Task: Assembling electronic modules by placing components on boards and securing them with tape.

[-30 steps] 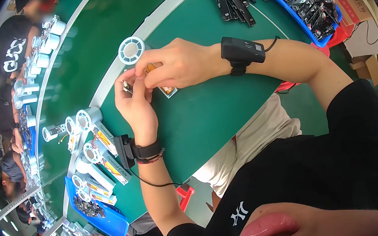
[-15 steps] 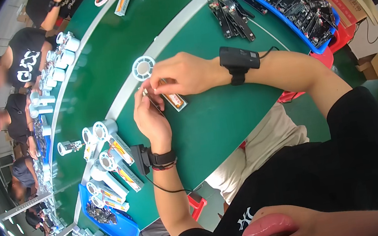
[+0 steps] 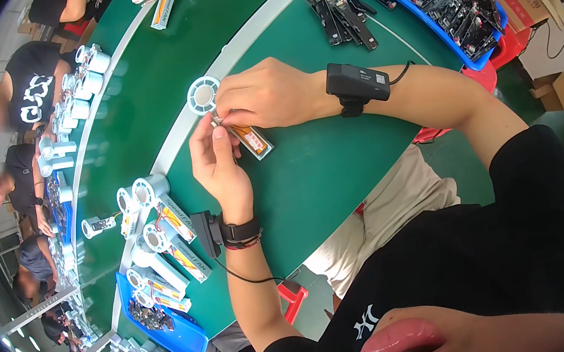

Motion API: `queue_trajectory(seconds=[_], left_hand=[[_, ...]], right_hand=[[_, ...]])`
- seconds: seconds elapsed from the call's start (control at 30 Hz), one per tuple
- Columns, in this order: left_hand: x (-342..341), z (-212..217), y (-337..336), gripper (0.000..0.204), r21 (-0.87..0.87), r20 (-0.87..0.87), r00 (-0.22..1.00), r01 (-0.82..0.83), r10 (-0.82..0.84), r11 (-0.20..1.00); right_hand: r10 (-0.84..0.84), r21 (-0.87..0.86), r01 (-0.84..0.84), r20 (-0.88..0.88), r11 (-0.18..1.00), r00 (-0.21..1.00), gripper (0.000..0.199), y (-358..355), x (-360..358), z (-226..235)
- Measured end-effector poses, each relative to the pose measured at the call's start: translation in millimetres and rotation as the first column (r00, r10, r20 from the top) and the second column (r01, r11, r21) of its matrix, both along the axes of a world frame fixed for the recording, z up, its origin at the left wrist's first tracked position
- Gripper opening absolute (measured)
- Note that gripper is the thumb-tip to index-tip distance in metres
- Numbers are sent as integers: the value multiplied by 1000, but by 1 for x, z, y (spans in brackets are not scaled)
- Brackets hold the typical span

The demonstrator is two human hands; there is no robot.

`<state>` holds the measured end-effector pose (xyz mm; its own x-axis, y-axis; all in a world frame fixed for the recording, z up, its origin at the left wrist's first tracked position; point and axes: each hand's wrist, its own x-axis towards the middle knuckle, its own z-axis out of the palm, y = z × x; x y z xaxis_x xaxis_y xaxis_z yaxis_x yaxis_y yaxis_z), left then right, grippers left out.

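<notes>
Where the green strip runs beyond the far rail of the bench, one opened unit lies with its inside exposed. At the left end of the bench, a blue tray carries dark parts. Just to the right of it, along the far edge, a group of pale fan units lies close together, several handles open over orange and white inserts.

The left hand is positioned near the far edge, midway along the bench. Its grip is narrow: thumb and fingers pinch a small pale part. The fan unit in work lies by the far rail. Its round head is pale blue-white, with a ring of slots around a grey disc. Its slim handle lies open, angled toward the near edge, and shows an orange insert with a red-marked pale label.

The right hand lies across the unit between head and handle. Its grip is narrow at the same part; whether it holds the part cannot be told. Toward the far right corner, dark boards lie in a loose stack beside a blue bin heaped with similar boards.
</notes>
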<state>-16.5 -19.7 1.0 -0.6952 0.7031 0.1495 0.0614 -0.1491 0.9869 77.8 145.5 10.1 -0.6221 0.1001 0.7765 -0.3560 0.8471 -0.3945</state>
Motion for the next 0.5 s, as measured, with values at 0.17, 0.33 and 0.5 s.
queue_trajectory(seconds=[0.17,0.33,0.5], left_hand=[[-2,8,-3,31,-130,33,999,1,3,991],[-4,8,-2,29,-132,-67,998,-20,12,991],[-4,7,0,29,-61,-236,971,-47,31,997]], right_hand=[[-5,106,10,-49,994,999,12,6,0,-2],[-30,88,23,70,996,997,12,4,4,1],[-48,83,39,106,996,993,11,2,5,3]])
